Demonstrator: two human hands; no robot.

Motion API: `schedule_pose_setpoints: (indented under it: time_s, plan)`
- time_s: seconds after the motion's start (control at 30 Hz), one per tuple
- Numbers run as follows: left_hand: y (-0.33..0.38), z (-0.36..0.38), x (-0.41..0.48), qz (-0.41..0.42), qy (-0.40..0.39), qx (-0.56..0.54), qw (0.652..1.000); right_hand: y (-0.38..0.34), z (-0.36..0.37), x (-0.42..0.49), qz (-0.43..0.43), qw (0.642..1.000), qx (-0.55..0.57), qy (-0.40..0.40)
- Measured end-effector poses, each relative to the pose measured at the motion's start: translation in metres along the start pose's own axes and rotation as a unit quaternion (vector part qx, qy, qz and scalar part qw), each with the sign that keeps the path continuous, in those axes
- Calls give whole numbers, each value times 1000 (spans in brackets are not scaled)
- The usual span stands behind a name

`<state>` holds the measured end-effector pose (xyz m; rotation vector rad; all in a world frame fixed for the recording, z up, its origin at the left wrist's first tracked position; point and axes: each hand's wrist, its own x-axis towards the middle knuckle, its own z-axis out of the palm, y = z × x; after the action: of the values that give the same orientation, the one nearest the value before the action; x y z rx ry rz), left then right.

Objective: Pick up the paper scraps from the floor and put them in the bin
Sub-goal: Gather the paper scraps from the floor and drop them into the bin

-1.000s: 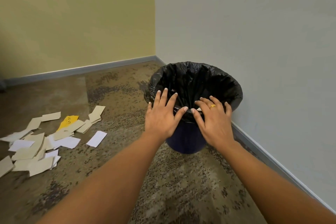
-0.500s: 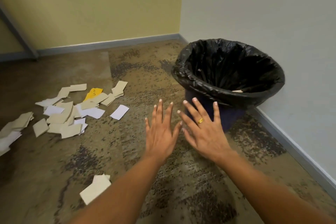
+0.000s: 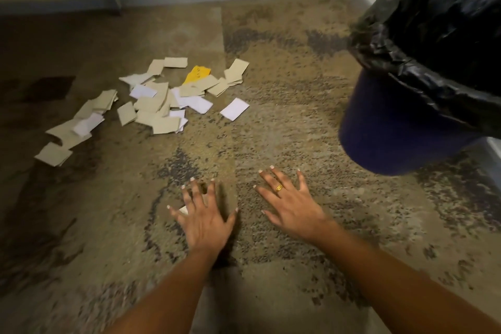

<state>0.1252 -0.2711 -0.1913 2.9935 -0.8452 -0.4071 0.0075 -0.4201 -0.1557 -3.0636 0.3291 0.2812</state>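
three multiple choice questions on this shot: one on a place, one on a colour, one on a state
1. Where does the bin stand relative to the pile of paper scraps?
A. to its right
B. to its left
C. on top of it
2. What colour is the bin liner?
A. white
B. black
C. green
3. How are the left hand and right hand?
A. gripping the bin
B. clutching scraps
C. open, fingers spread
Answers: 1 A, bin at the frame's right, pile left of centre; 2 B, glossy black plastic over the rim; 3 C, straight fingers above the carpet, nothing gripped.
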Motion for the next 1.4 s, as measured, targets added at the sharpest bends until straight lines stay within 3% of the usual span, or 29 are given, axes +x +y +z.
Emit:
schedule_pose_setpoints:
  time_s: [0.13,0.3,0.43,0.73,0.93,1.1,1.27,1.4]
  plan:
    - [-15,9,4,-70,-26,-53,996,-8,8,15,-12,998,48,-47]
    - [-22,17,15,15,37,-46,998,-6,15,36,-11,995,57,-78]
    - [-22,13,45,19,54,-63,996,-3,25,55,4,994,66,-87]
    - [-45,-19,131,-6,120,-84,989,4,31,124,36,994,98,-39]
    - [-98,-20,152,-76,109,-74,988,1,17,180,44,995,92,-10]
    - [-115,-13,173,-121,93,-103,983,8,8,226,109,986,127,7]
    - [-114,-11,181,-129,100,-112,980,22,-6,274,156,973,166,24]
    - [-117,-9,180,-121,94,-114,982,4,-20,319,127,971,198,50]
